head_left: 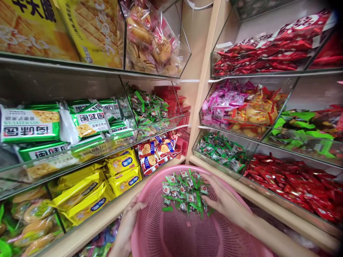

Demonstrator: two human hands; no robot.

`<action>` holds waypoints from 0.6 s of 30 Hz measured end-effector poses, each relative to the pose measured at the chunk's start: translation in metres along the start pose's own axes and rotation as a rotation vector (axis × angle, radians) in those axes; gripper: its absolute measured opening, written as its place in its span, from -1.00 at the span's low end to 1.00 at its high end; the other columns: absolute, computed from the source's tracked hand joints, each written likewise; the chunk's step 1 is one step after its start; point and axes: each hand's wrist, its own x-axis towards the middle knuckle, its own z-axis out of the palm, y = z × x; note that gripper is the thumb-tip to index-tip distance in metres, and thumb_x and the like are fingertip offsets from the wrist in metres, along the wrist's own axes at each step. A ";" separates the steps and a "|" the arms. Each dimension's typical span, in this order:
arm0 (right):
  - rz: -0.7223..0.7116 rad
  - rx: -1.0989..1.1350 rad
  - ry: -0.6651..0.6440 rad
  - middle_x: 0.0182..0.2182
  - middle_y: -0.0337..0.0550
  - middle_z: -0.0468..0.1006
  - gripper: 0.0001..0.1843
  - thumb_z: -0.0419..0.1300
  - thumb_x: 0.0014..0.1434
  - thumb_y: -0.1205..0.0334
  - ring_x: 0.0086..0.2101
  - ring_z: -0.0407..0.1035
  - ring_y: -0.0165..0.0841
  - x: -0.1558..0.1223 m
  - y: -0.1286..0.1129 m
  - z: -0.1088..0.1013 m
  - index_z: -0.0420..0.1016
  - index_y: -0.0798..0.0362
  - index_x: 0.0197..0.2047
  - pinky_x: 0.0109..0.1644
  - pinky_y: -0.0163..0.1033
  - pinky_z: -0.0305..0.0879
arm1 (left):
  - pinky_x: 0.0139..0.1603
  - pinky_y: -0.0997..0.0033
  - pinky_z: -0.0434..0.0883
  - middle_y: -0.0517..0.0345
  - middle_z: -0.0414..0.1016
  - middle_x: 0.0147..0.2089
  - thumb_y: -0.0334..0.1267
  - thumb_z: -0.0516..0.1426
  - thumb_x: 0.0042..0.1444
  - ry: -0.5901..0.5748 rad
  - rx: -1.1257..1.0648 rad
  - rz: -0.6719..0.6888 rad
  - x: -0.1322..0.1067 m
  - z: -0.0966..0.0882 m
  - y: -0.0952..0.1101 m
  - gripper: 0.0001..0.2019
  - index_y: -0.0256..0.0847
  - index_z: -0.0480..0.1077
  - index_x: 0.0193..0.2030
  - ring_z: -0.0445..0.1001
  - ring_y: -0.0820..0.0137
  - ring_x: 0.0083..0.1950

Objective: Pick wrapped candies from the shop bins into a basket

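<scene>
A pink plastic basket (150,228) with a perforated wall is tilted up toward me, below the corner of the shelves. My left hand (130,217) is closed on its left rim, thumb over the edge. Inside, at the far side, lies a heap of small clear-and-green wrapped candies (183,191). Reaching over the right side, my right hand (221,198) rests against the heap's right edge, thumb and fingers apart. Part of its fingertips is hidden among the wrappers.
Similar green-wrapped candies (221,151) fill a clear bin just behind the basket. Red-wrapped sweets (292,185) lie to the right, yellow packets (91,192) and green-white packets (88,121) to the left. A wooden shelf edge (88,228) runs close by the left hand.
</scene>
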 end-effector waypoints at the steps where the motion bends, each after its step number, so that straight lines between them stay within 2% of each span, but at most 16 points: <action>1: 0.007 -0.011 -0.017 0.19 -0.10 0.06 -0.38 -0.02 0.16 0.19 0.13 0.09 -0.26 0.001 0.000 0.002 -0.19 -0.13 0.25 0.18 -0.07 0.09 | -0.17 0.32 0.37 0.10 0.54 -0.22 -0.41 0.14 -0.32 -0.001 -0.003 0.002 0.000 0.000 0.000 -0.38 -0.23 0.31 0.04 0.50 0.25 -0.24; 6: 0.007 -0.078 -0.063 0.19 -0.11 0.06 -0.34 -0.03 0.16 0.18 0.15 0.05 -0.24 0.007 0.005 0.008 -0.22 -0.13 0.27 0.18 -0.07 0.08 | -0.19 0.33 0.38 0.11 0.54 -0.23 -0.43 0.15 -0.32 -0.004 -0.019 0.016 -0.002 0.004 0.001 -0.38 -0.22 0.31 0.03 0.50 0.26 -0.25; 11: 0.023 -0.066 -0.075 0.17 -0.09 0.10 -0.39 -0.02 0.15 0.11 0.12 0.11 -0.23 0.015 0.007 0.011 -0.11 -0.09 0.24 0.17 -0.08 0.09 | -0.22 0.36 0.37 0.14 0.55 -0.25 -0.41 0.14 -0.32 -0.004 0.010 0.011 -0.003 0.003 0.002 -0.39 -0.20 0.32 0.02 0.50 0.28 -0.29; 18: -0.010 -0.148 -0.100 0.17 -0.09 0.12 -0.40 0.01 0.14 0.13 0.06 0.20 -0.19 0.020 0.010 0.018 -0.06 -0.14 0.24 0.08 -0.06 0.24 | -0.25 0.41 0.37 0.15 0.54 -0.27 -0.43 0.13 -0.28 -0.002 0.010 0.012 -0.004 0.002 0.003 -0.42 -0.19 0.31 0.02 0.50 0.32 -0.29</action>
